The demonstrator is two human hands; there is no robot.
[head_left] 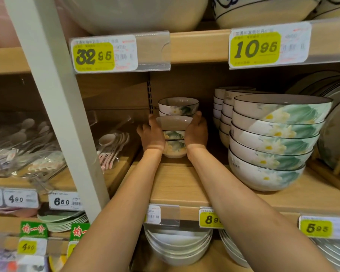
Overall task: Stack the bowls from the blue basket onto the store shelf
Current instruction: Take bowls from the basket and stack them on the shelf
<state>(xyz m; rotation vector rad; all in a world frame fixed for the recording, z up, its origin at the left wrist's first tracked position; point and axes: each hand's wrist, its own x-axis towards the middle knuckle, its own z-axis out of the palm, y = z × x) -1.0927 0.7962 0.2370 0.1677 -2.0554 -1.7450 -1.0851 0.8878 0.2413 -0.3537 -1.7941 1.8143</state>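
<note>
A small stack of three white bowls with green lotus print [174, 136] stands on the wooden shelf [175, 185], deep in the middle bay. My left hand [152, 135] grips its left side and my right hand [197, 132] grips its right side, thumbs near the top bowl's rim. Directly behind it stands another short stack of the same small bowls [178, 106]. The blue basket is out of view.
A tall stack of large lotus bowls [275, 142] stands to the right, with medium bowl stacks [224, 110] behind it and plates [334, 122] at far right. Packaged spoons [112, 146] lie left. A white upright post [57, 107] divides the bays. White bowls [177, 246] sit below.
</note>
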